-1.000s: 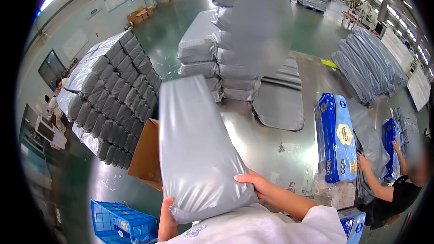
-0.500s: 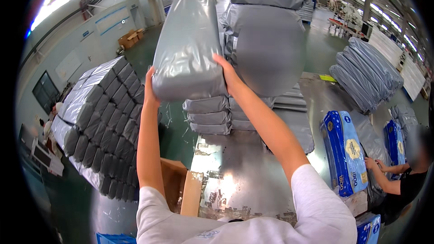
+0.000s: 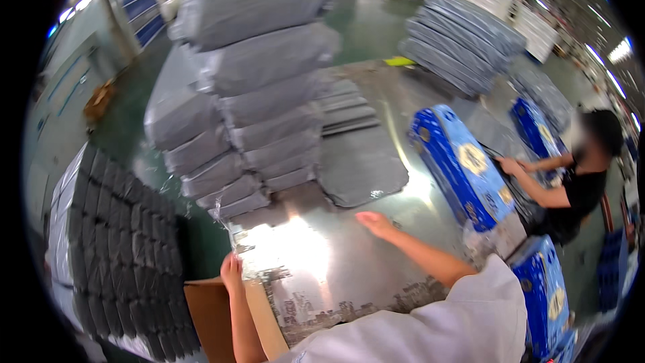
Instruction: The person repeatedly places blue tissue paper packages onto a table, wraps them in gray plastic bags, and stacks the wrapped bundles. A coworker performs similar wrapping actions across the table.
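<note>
My left hand [image 3: 232, 271] hangs empty over the near left edge of a shiny metal table [image 3: 322, 262], fingers loosely curled, just above a brown cardboard box [image 3: 208, 309]. My right hand [image 3: 376, 223] is stretched flat over the table, fingers apart, holding nothing. Beyond both hands rises a tall stack of grey plastic-wrapped packages [image 3: 255, 87], with a lower stack [image 3: 185, 141] leaning at its left. Flat grey bags [image 3: 359, 168] lie on the table to the right of the stacks.
A blue printed package [image 3: 463, 168] stands on the table at right; another person in black [image 3: 571, 181] handles blue packs there. More blue packs [image 3: 547, 296] sit near my right side. A wrapped pallet of dark packages [image 3: 114, 249] stands at left. Grey bundles [image 3: 463, 40] lie far back.
Both hands lifted a grey package up onto the tall stack, let go of it, and have come down empty to the table.
</note>
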Demonstrator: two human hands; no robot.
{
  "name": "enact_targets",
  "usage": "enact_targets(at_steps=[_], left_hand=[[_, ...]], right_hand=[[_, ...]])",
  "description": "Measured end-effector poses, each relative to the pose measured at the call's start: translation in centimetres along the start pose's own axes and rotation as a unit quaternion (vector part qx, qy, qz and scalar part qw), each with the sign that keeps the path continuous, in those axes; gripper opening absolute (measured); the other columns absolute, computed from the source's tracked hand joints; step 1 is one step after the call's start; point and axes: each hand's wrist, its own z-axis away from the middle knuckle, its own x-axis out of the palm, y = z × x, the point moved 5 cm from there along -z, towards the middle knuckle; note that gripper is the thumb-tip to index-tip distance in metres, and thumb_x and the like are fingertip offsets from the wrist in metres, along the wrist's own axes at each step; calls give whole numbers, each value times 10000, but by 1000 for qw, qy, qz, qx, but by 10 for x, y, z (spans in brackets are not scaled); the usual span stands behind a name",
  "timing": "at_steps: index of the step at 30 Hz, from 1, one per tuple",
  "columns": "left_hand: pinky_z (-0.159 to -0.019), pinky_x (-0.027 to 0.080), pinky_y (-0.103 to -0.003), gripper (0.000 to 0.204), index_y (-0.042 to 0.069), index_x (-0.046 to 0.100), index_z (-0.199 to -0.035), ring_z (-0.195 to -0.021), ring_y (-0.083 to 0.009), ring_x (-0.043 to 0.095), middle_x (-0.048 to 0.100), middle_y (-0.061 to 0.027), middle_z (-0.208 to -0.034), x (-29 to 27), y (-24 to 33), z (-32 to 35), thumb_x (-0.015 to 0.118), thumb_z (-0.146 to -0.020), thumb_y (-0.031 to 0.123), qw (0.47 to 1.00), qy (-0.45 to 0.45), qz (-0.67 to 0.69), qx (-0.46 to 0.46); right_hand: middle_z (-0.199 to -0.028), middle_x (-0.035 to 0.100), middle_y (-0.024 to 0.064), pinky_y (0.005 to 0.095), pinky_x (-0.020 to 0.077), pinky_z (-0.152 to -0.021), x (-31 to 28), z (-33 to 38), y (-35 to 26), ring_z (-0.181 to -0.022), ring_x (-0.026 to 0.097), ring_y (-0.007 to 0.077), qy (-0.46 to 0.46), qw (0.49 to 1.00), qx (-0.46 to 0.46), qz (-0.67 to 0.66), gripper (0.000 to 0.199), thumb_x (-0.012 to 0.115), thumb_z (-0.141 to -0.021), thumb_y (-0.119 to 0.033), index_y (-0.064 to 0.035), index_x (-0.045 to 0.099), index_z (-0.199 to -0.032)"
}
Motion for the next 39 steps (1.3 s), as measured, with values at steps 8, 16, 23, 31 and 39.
enact_targets(at_steps=[8,16,23,31,39], left_hand=[[-678,478,-325,484,-9,594,-981,-872,-257,559,581,-149,-991,-151,-78,170,764,-563,163,638,316,-700,-47],[-924,358,-379,370,79,584,-1026,-1135,-384,387,401,-265,-1228,108,-31,197,608,-667,-4,768,-125,-618,111],[-830,434,-302,413,10,526,-1061,-1009,-224,532,577,-131,-1028,395,-185,216,390,-687,-101,839,-462,-287,24],[-712,449,-270,454,8,534,-1026,-752,-132,553,599,-61,-849,472,-353,272,304,-913,383,916,-381,-124,-20],[-613,447,-244,262,28,464,-1015,-730,-113,541,563,-35,-834,423,-264,361,500,-860,236,833,-424,-183,-304]], right_hand=[[-1155,480,224,398,337,-930,-461,147,115,-1092,427,365,484,740,108,454,605,631,-714,-367,36,465,-1134],[-1074,511,227,406,375,-879,-488,185,150,-1052,452,342,382,749,297,453,896,538,-620,-690,93,508,-1053],[-879,540,153,386,419,-710,-340,253,144,-810,518,301,392,860,87,316,528,633,-714,-463,17,522,-903],[-1070,503,73,336,412,-796,-193,279,243,-905,526,227,490,858,-8,-153,585,572,-812,-308,8,326,-1239],[-910,586,178,360,430,-782,-85,281,169,-907,554,298,156,980,81,95,209,526,-788,-118,-13,588,-957]])
